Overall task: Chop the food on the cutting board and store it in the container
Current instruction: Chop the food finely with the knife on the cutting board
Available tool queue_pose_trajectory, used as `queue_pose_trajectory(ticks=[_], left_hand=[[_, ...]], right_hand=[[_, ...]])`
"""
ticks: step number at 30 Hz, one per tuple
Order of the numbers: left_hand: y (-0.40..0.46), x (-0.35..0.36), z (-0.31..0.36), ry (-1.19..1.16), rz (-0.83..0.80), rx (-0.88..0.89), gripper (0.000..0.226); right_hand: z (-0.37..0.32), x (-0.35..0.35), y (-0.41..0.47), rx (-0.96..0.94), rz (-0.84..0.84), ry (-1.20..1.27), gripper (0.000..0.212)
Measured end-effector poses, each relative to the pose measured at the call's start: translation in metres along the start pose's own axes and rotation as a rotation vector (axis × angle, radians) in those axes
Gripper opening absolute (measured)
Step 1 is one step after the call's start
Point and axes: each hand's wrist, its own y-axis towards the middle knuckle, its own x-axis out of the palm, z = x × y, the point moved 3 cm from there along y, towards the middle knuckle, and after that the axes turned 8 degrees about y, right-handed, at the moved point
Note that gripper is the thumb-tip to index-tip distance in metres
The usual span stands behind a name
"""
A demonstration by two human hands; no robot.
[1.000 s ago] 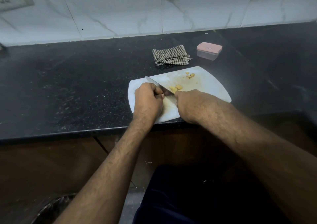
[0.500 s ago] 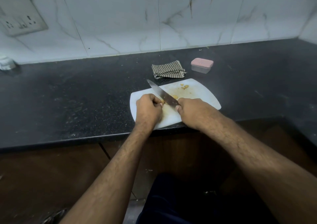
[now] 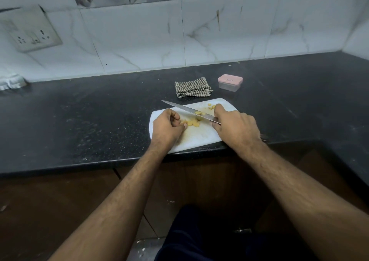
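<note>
A white cutting board (image 3: 201, 138) lies at the counter's front edge. Small yellow food pieces (image 3: 192, 122) sit near its middle, and a few more (image 3: 211, 106) lie at its far side. My right hand (image 3: 233, 126) grips the handle of a long knife (image 3: 187, 110), whose blade slants up to the left above the pieces. My left hand (image 3: 166, 127) rests on the board's left part, fingers curled, fingertips pinching the yellow pieces. A small clear container with a pink lid (image 3: 230, 82), closed, stands behind the board to the right.
A folded checked cloth (image 3: 192, 89) lies just behind the board. The black counter (image 3: 89, 116) runs wide to the left and turns a corner at the right. A socket plate (image 3: 32, 35) is on the tiled wall; a white cloth (image 3: 10, 81) sits far left.
The view has tilted up, showing more wall. The knife blade has lifted and now points further left. My left hand has shifted slightly left, uncovering the yellow pieces.
</note>
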Motion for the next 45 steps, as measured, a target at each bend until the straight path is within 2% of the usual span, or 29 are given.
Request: queue_pose_trajectory(ticks=[6, 9, 14, 25, 34, 39, 45], left_hand=[[0.012, 0.002, 0.003, 0.100, -0.032, 0.028, 0.026], [0.016, 0.006, 0.001, 0.094, -0.020, 0.027, 0.019], [0.018, 0.009, 0.000, 0.091, -0.027, 0.073, 0.009], [0.015, 0.010, 0.000, 0.077, -0.017, 0.088, 0.017], [0.015, 0.013, 0.006, 0.245, -0.039, 0.142, 0.012], [0.016, 0.015, 0.006, 0.263, -0.052, 0.173, 0.021], [0.017, 0.014, 0.007, 0.240, -0.023, 0.153, 0.006]], right_hand=[[0.016, 0.016, 0.022, -0.012, 0.123, 0.036, 0.019], [0.019, 0.023, 0.027, -0.058, 0.149, 0.023, 0.020], [0.023, 0.029, 0.031, -0.065, 0.155, 0.025, 0.021], [0.022, 0.028, 0.030, -0.058, 0.130, 0.013, 0.021], [0.021, 0.025, 0.026, -0.064, 0.141, 0.011, 0.022], [0.022, 0.026, 0.027, -0.064, 0.129, 0.025, 0.019], [0.023, 0.027, 0.029, -0.065, 0.136, 0.024, 0.021]])
